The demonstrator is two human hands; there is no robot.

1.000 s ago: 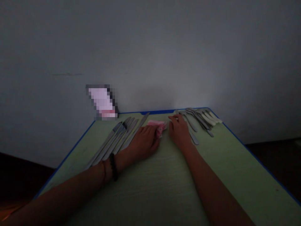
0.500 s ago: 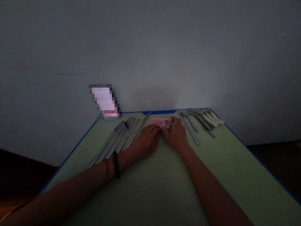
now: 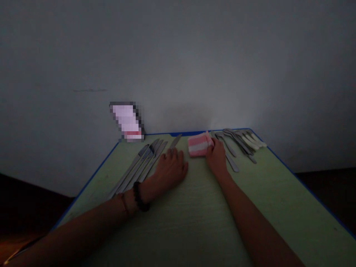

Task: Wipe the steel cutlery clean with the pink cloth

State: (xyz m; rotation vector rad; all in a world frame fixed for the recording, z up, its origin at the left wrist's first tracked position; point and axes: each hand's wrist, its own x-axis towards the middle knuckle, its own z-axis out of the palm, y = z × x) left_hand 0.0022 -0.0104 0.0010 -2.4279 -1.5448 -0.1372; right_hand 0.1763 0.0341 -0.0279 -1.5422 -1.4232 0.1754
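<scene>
My right hand (image 3: 217, 157) is closed on the right edge of a folded pink-and-white striped cloth (image 3: 198, 145) near the table's far side. My left hand (image 3: 171, 167) lies palm down to the left of the cloth, its fingers somewhat bent and apart. It covers most of a table knife (image 3: 175, 141), whose blade tip shows beyond the fingers; whether they touch it I cannot tell. Several more knives (image 3: 133, 165) lie side by side to the left, partly behind my left wrist. Beside my right hand lies another knife (image 3: 232, 163), partly covered by it.
Spoons (image 3: 236, 139) and white-handled cutlery (image 3: 251, 141) lie in a group at the far right of the green table (image 3: 194, 218). A phone-like device with a blurred screen (image 3: 126, 120) leans on the grey wall (image 3: 183, 66). A blue edge (image 3: 191, 133) borders the table.
My left hand has let go of the cloth and moved left over the knife. The cloth, rolled or bunched before, now lies flatter and further right, still in my right hand.
</scene>
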